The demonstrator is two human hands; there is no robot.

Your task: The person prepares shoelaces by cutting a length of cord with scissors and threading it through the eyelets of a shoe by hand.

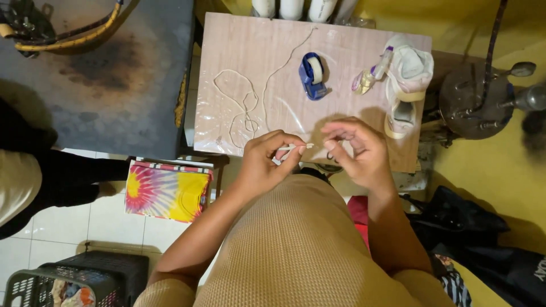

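While both of my hands work at the near edge of the small wooden table (364, 51), my left hand (267, 162) pinches the end of a pale shoelace (242, 102) between thumb and forefinger, the tip (301, 146) pointing right toward my other hand. My right hand (358, 150) is curled with the fingertips gathered close to that tip; whether it grips the lace or something small of its own I cannot tell. From my left hand the shoelace runs back over the table's plastic-covered top, lying in loose loops on the left half, with one strand trailing up toward the far edge.

A blue tape dispenser (313, 77) stands near the middle of the table, apart from the lace's loops. To its right lies a small tube (372, 73), touching or just beside a white sneaker (405, 85) that rests at the table's right edge, its opening facing me.

Beside the table on the right sits a dark metal machine (475, 102). On the floor to my left lies a tie-dyed cloth (168, 190) in yellow and pink, and a dark plastic basket (74, 281) stands at the lower left corner. A second person's dark sleeve (74, 176) shows at the left edge.
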